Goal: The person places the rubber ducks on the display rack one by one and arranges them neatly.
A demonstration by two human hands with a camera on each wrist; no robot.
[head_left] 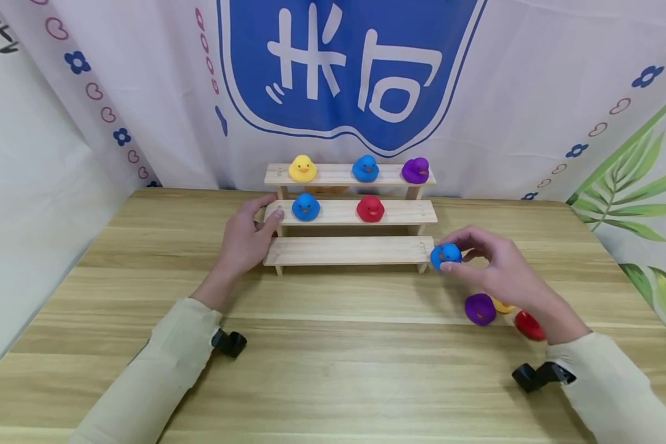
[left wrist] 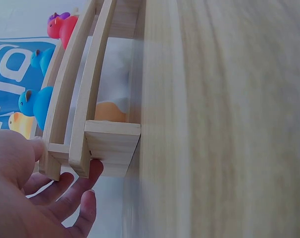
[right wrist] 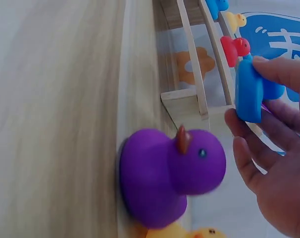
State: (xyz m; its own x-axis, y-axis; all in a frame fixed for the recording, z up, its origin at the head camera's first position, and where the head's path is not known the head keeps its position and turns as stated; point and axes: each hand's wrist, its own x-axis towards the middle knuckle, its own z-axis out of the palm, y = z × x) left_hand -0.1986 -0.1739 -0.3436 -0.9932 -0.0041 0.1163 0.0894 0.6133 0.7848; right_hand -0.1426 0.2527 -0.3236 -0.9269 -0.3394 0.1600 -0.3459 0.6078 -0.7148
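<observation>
Pinch of right hand [head_left: 499, 265] on blue duck [head_left: 444, 254], hold of left hand [head_left: 246, 237] on wooden rack [head_left: 338, 213]: best to keep upright, without knocking bottom shelf [head_left: 349, 251] left of pinch.

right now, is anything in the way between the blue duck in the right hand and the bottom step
Nothing visible is: the right hand holds the blue duck by the right end of the bottom step. Five ducks sit on the two upper steps.
</observation>
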